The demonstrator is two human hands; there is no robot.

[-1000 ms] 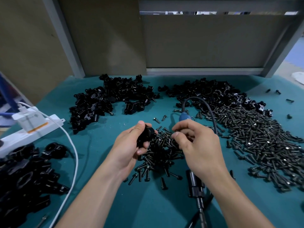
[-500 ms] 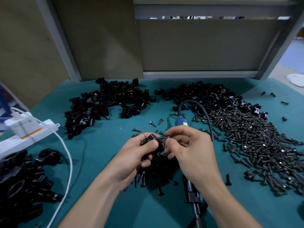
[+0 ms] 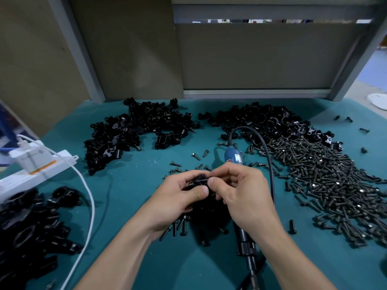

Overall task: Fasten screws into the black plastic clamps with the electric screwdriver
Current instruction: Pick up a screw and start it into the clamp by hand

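The scene is seen from one camera worn on the head, pointed forward and down, close above the green tabletop (image 3: 134, 185) and back wall (image 3: 251, 59).

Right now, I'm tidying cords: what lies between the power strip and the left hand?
In the head view, a white cable and a thin dark cord cross the mat between the power strip and the left hand.

**Workstation surroundings: findings**

A teal bench top (image 3: 129, 206) is filling the lower frame. Dull olive panels (image 3: 261, 57) are backing it, with grey metal posts (image 3: 78, 49) framing them. A narrow slot (image 3: 272, 21) at upper centre is admitting brightness. Pale blue floor (image 3: 377, 65) is showing at the right edge.
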